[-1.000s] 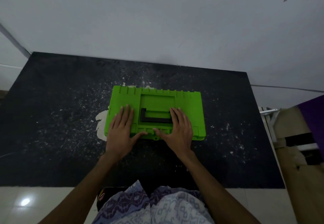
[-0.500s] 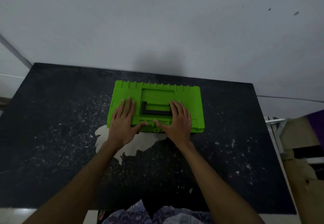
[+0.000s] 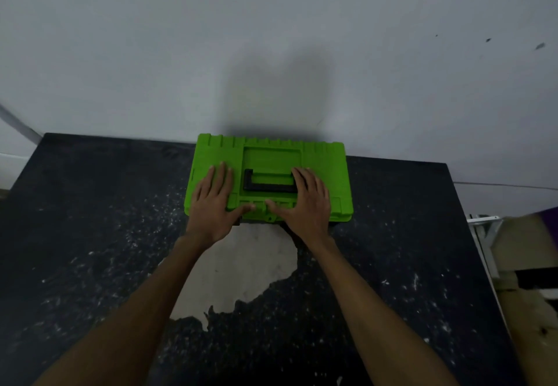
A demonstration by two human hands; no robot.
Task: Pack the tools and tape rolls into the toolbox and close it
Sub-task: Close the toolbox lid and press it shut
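Observation:
A bright green toolbox (image 3: 324, 162) lies flat with its lid down at the far edge of the black table (image 3: 90, 219), against the white wall. Its black handle (image 3: 265, 186) lies folded into the lid's recess. My left hand (image 3: 213, 204) rests flat on the lid's left part, fingers spread, thumb on the front edge. My right hand (image 3: 305, 202) lies flat on the lid just right of the handle, thumb at the front latch area. No loose tools or tape rolls are in view.
The table's black surface is speckled with white flecks and has a large pale worn patch (image 3: 241, 267) just in front of the toolbox. A cardboard box (image 3: 531, 264) stands beyond the table's right edge.
Both hands have slid the toolbox away from me to the table's far edge by the wall, uncovering the pale patch. The hands stay flat on the lid.

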